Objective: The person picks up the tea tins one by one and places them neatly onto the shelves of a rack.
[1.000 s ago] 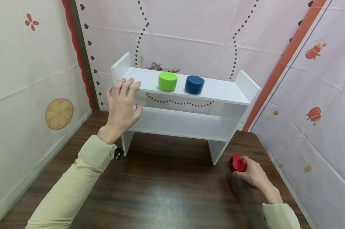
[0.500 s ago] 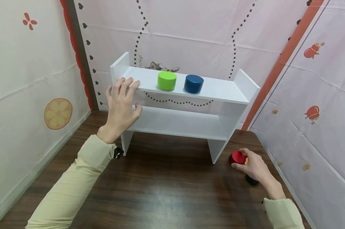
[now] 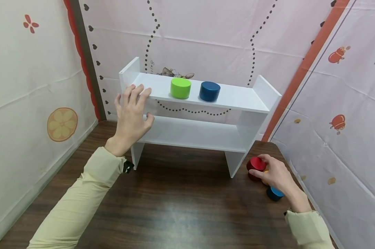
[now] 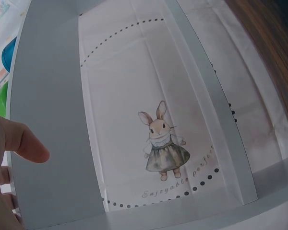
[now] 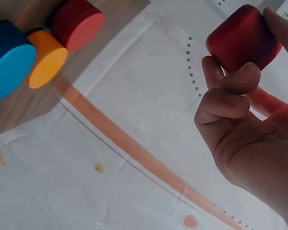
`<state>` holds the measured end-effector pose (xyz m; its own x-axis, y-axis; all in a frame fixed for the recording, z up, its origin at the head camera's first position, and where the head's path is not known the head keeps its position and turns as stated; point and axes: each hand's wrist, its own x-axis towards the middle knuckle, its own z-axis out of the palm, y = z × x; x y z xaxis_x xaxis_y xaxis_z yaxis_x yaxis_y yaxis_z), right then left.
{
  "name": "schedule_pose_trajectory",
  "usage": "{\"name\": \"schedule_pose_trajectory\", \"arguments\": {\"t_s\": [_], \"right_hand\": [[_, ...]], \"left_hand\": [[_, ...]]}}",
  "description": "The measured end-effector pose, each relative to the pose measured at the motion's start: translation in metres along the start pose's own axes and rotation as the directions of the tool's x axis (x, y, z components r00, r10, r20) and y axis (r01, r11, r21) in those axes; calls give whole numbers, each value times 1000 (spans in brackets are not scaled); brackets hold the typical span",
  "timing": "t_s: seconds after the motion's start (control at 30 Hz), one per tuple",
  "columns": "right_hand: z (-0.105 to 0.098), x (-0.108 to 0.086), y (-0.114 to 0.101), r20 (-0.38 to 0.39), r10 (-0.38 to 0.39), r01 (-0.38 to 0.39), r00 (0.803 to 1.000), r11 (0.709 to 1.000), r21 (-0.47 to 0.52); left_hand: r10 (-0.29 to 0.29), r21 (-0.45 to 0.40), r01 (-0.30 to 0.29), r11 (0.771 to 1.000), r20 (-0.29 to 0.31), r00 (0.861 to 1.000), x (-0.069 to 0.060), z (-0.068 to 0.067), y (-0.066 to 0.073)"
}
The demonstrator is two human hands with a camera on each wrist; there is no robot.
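Note:
My right hand (image 3: pixel 279 175) pinches a red cylinder (image 3: pixel 256 164) between thumb and fingers, raised above the table at the right; the right wrist view shows this red piece (image 5: pixel 242 38) held at the fingertips. My left hand (image 3: pixel 132 116) lies with spread fingers on the front edge of the upper board of a white shelf (image 3: pixel 193 133), near its left end. On that upper board stand a green cylinder (image 3: pixel 180 88) and, to its right, a dark blue one (image 3: pixel 209 91). In the left wrist view the thumb (image 4: pixel 31 143) is over the board's underside.
Right of the shelf, on the brown table (image 3: pixel 175 207), stand a blue cylinder (image 3: pixel 274 193), a yellow-orange one (image 5: pixel 48 60) and another red one (image 5: pixel 78 24), close together. Printed cloth (image 3: pixel 206 34) hangs behind the shelf and on both sides.
My right hand has risen from the table with the red cylinder, and the blue, orange and other red cylinders have come into view beneath it. The left hand has stayed in place on the shelf.

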<state>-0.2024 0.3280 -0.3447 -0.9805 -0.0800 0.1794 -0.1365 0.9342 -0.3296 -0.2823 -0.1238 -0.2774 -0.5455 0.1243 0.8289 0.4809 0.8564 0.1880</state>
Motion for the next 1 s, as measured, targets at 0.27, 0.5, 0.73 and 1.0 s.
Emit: {"name": "schedule_pose_trajectory", "arguments": {"t_s": [0.27,0.5,0.73,1.0], "right_hand": [[-13,4,-9,-33,-39,39,999,999,13],[-24,4,-16,-22,-18,19,1000,1000,15],[-38,6,-24,11,-4,4,1000,999,31],[-53,10,-36,-4,-10,11,1000,999,33]], "left_hand": [[4,-1,-4,1000,-12,1000,-2,2,-1],[10,-10,-11,1000,-28,1000,-1,4,-2],[7,-13,-8,1000,-27,1000,-1,4,-1],[4,-18,-5,1000,-30,1000,0,3,-1]]}}
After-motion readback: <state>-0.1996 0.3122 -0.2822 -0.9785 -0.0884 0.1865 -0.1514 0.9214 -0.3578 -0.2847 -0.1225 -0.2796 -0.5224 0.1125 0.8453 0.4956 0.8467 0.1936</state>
